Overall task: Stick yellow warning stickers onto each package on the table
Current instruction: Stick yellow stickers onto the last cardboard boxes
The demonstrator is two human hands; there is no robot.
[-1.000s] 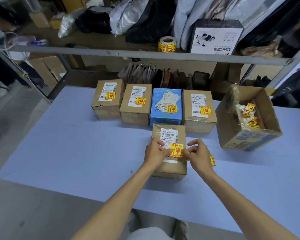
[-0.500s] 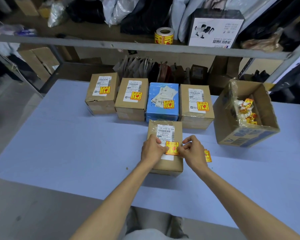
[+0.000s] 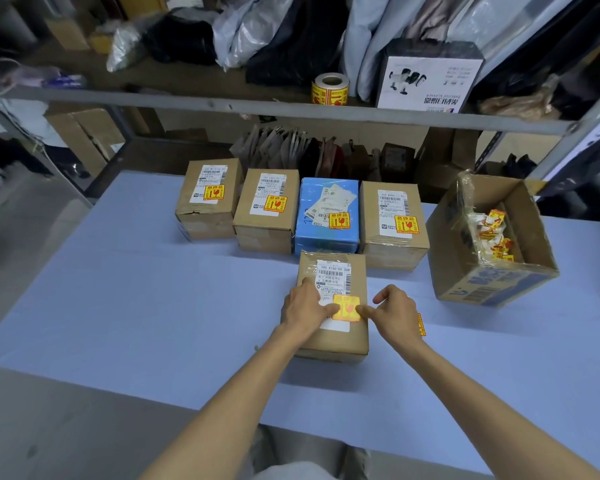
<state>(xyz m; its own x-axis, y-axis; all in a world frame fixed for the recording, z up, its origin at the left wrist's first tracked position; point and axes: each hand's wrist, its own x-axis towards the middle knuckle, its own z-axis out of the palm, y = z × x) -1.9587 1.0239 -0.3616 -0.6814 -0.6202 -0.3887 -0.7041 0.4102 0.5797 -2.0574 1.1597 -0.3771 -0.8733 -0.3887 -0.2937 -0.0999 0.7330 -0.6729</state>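
The near brown package (image 3: 336,344) lies on the blue table (image 3: 153,306), with a white shipping label on top. A yellow warning sticker (image 3: 346,308) lies flat on the lower end of that label. My left hand (image 3: 303,311) rests on the package, its index finger touching the sticker's left edge. My right hand (image 3: 394,315) touches the right edge with its index fingertip, thumb raised apart from it. A loose yellow sticker strip (image 3: 421,323) lies on the table, partly hidden behind my right wrist.
Behind stands a row of stickered packages: three brown ones (image 3: 205,216) (image 3: 264,233) (image 3: 392,251) and a blue one (image 3: 326,237). An open carton (image 3: 499,285) at the right holds sticker scraps. A sticker roll (image 3: 329,90) sits on the shelf.
Both hands have brought the sticker down from just above the package onto its label. The fingers that held its edges now lie on it.
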